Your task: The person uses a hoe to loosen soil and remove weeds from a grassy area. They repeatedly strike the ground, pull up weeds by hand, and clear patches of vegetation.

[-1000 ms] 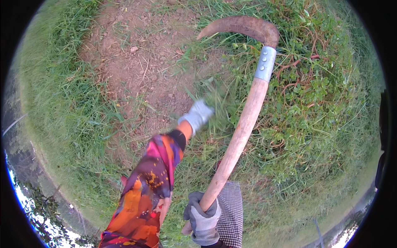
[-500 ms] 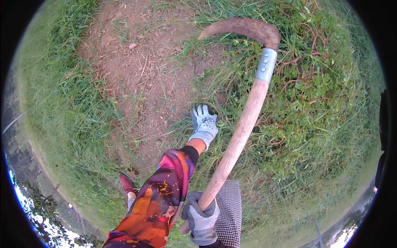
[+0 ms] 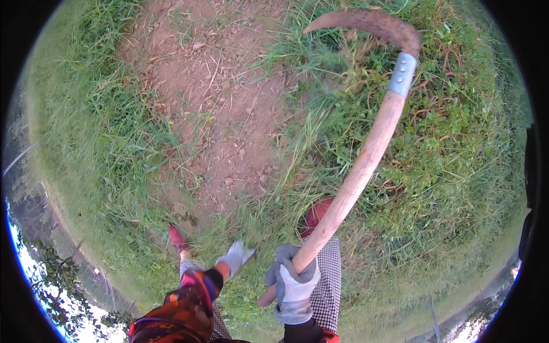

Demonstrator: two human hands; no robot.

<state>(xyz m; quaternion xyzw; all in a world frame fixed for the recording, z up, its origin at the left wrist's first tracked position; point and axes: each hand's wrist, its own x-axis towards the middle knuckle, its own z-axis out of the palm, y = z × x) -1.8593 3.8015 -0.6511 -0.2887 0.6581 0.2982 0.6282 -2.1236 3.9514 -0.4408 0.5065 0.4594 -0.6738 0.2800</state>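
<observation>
My right hand point(image 3: 294, 283), in a grey glove, grips the lower end of a long wooden handle point(image 3: 360, 166). The handle rises up and right to a metal collar point(image 3: 403, 74) and a rusty curved sickle blade point(image 3: 372, 23) held over weedy grass. My left hand point(image 3: 236, 257), also in a grey glove with a bright patterned sleeve point(image 3: 183, 308), is close to my body beside the right hand. It is blurred by motion, and I cannot tell whether it holds any grass.
A patch of bare brown soil point(image 3: 223, 103) lies ahead at the upper middle. Long grass point(image 3: 97, 148) borders it on the left, with thick weeds point(image 3: 457, 143) on the right. My red shoes point(image 3: 178, 237) and checked trousers point(image 3: 329, 280) show below.
My left hand has pulled back from the grass near the soil patch toward my body. The sickle and my right hand have stayed almost still.
</observation>
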